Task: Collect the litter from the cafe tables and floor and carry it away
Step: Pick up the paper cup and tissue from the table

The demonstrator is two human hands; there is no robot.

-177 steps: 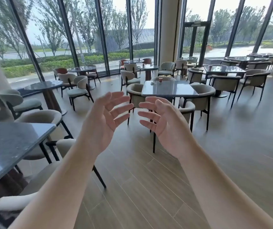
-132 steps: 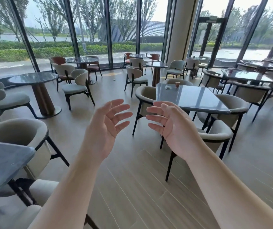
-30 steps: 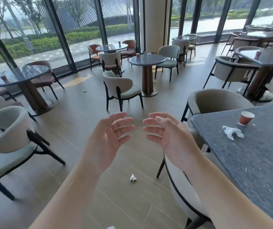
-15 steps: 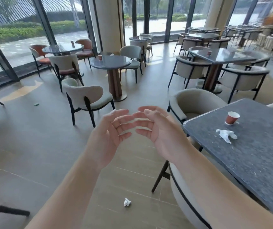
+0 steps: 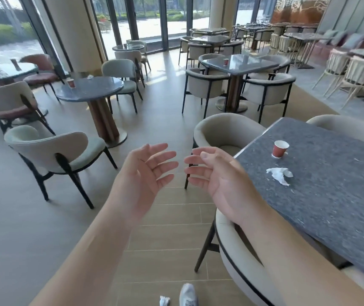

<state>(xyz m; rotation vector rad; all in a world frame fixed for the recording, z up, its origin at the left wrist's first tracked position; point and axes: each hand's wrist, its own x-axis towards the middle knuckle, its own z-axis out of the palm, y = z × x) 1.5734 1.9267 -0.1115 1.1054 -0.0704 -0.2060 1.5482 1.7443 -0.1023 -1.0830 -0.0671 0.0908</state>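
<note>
My left hand (image 5: 145, 173) and my right hand (image 5: 218, 175) are raised in front of me, palms facing each other, fingers spread, holding nothing. On the dark stone table (image 5: 335, 199) at my right stand a red paper cup (image 5: 280, 149) and a crumpled white napkin (image 5: 280, 175). A small white paper wad (image 5: 164, 301) lies on the floor by my shoe (image 5: 188, 294). Further off, a red cup (image 5: 71, 83) and a white wad (image 5: 90, 77) sit on the round table (image 5: 92, 90), and one more red cup (image 5: 225, 62) is on a square table (image 5: 240, 62).
Two beige tub chairs (image 5: 227, 133) are tucked at the near table's left side. A shell-back chair (image 5: 51, 151) stands to the left. A pillar (image 5: 75, 34) and glass walls are behind. An aisle of wooden floor runs ahead between the tables.
The view has swung right and I have stepped closer to the near table. The floor wad has slid to the bottom edge by my shoe. My hands stay raised and apart.
</note>
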